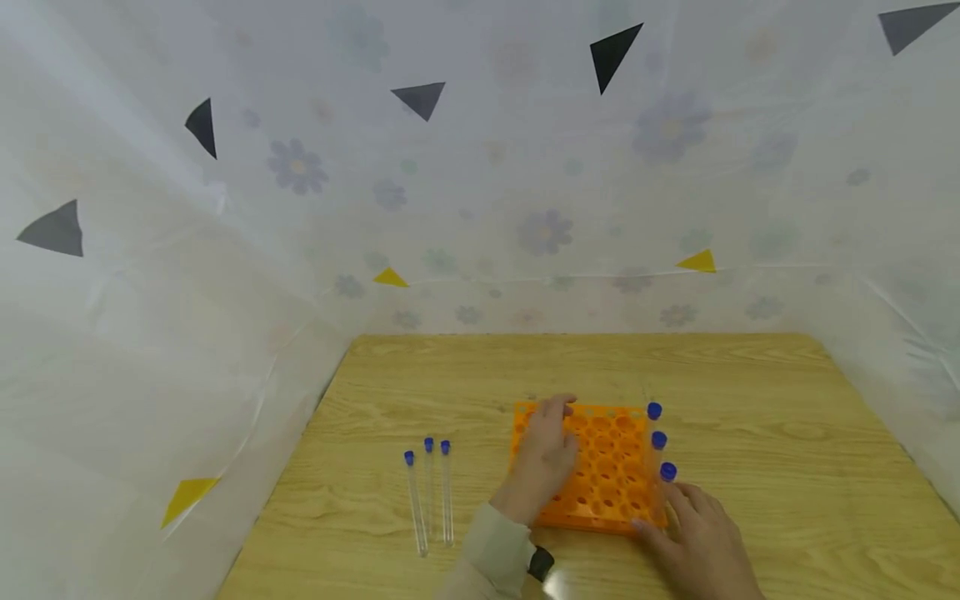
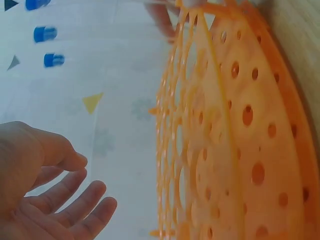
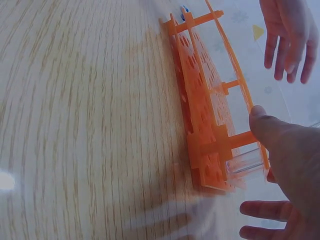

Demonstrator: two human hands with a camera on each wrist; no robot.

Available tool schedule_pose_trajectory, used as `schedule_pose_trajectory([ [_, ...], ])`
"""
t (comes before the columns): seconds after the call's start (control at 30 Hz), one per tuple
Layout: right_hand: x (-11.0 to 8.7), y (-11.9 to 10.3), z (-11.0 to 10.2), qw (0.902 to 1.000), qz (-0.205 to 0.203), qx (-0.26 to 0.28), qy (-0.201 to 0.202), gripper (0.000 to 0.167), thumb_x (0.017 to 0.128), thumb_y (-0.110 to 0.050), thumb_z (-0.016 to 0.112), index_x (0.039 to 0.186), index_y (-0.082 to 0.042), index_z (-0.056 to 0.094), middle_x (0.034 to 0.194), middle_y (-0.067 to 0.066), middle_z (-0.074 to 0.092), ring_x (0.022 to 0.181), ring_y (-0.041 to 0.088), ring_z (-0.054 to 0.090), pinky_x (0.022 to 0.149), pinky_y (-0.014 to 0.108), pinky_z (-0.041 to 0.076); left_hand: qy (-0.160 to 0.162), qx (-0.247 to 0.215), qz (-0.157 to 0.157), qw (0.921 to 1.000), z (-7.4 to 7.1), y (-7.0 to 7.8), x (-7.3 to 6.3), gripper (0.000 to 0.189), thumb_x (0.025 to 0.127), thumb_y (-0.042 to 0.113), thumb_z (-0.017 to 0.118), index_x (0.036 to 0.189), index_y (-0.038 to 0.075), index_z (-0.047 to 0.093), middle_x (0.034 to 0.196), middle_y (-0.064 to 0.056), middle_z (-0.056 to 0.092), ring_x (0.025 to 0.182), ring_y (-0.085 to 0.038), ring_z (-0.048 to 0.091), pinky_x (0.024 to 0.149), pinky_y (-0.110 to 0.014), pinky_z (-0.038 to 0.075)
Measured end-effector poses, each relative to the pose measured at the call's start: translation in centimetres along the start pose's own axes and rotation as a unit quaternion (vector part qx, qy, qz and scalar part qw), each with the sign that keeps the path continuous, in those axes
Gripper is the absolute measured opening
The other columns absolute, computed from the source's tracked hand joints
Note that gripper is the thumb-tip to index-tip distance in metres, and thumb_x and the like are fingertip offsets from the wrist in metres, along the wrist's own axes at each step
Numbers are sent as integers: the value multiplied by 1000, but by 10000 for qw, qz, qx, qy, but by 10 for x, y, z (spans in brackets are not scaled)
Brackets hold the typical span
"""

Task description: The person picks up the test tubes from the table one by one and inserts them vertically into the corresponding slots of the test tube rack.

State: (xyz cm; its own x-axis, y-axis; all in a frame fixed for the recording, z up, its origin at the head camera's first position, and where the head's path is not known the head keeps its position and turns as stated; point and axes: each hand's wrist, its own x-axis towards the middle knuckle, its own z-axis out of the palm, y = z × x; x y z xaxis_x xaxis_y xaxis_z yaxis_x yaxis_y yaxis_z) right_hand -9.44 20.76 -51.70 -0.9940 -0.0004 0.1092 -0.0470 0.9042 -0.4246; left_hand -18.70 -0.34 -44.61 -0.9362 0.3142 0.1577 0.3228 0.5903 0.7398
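An orange test tube rack (image 1: 600,467) stands on the table, its top full of round holes. Three blue-capped test tubes (image 1: 658,440) are upright along its right side. My left hand (image 1: 543,454) hovers above the rack's left part, fingers loosely bent and holding nothing; the left wrist view shows this hand (image 2: 55,185) apart from the rack (image 2: 240,125). At the near right corner my right hand (image 1: 705,533) grips the rack, thumb (image 3: 267,125) against its top edge. Beside that hand, the lower end of a clear tube (image 3: 245,162) shows inside the rack.
Three more blue-capped test tubes (image 1: 428,492) lie on the wooden table (image 1: 360,408) to the left of the rack. A small black object (image 1: 541,564) shows by the left sleeve. White flowered sheeting (image 1: 480,208) surrounds the table at the back and sides.
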Motion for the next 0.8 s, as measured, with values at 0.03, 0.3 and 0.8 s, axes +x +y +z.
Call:
schedule_pose_trajectory([
  [0.03, 0, 0, 0, 10000, 1, -5, -10, 79, 88, -66, 59, 137, -4, 54, 126, 22, 59, 112, 45, 56, 88, 67, 45, 57, 23, -21, 10000, -4, -2, -2, 47, 99, 6, 51, 144, 15, 43, 130, -5, 54, 83, -10, 54, 63, -20, 44],
  [0.3, 2, -1, -1, 10000, 17, -58, -65, 80, 87, -65, 61, 135, -1, 55, 124, 22, 60, 110, 45, 56, 86, 66, 46, 556, 388, -30, 9977, -34, -24, -18, 46, 99, 8, 51, 144, 15, 43, 131, -8, 54, 108, -21, 59, 76, -25, 50],
  [0.8, 2, 0, -2, 9997, 54, -78, -224, 83, 87, -69, 56, 139, -4, 52, 123, 21, 60, 109, 44, 57, 84, 65, 47, 1724, 1867, -856, 9634, -61, -71, -42, 39, 91, 7, 63, 130, 8, 56, 115, -16, 63, 91, -29, 62, 65, -35, 52],
])
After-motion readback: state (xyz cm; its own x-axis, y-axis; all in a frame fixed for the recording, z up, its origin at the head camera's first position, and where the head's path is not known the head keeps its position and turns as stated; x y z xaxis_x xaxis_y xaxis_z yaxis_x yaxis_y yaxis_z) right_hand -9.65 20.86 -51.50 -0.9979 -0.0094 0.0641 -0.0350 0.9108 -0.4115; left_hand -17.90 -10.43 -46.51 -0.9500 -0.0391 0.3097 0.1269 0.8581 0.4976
